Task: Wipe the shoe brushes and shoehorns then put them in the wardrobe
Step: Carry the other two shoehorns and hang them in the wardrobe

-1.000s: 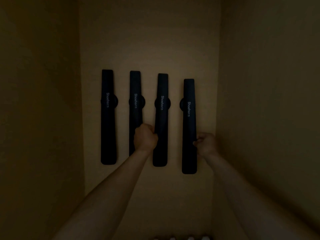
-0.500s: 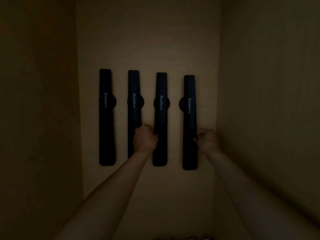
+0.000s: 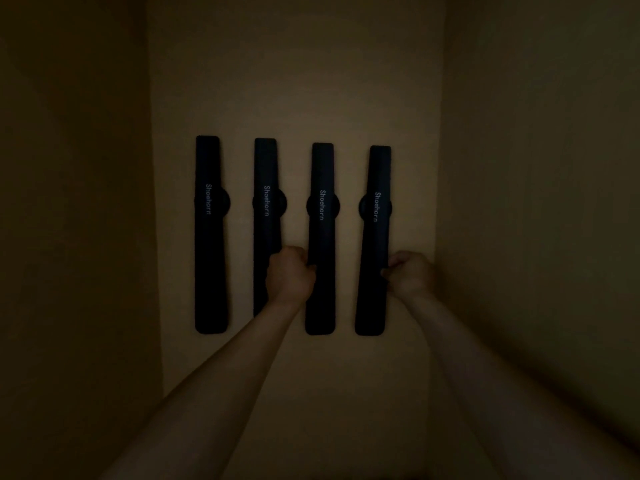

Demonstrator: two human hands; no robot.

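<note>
Several black shoehorns marked "Shoehorn" hang side by side on round holders on the wardrobe's back panel (image 3: 298,81). My left hand (image 3: 290,273) grips the left edge of the third shoehorn (image 3: 321,237) and hides part of the second shoehorn (image 3: 266,202). My right hand (image 3: 408,273) pinches the right edge of the fourth shoehorn (image 3: 375,244), whose lower end leans to the left. The first shoehorn (image 3: 209,237) hangs untouched at the left. No shoe brush is in view.
The dim wardrobe compartment is narrow, with a left side wall (image 3: 76,237) and a right side wall (image 3: 540,237) close on both sides of my arms.
The fourth shoehorn has risen and its lower end has swung left under my right hand. My left hand keeps its grip on the third shoehorn.
</note>
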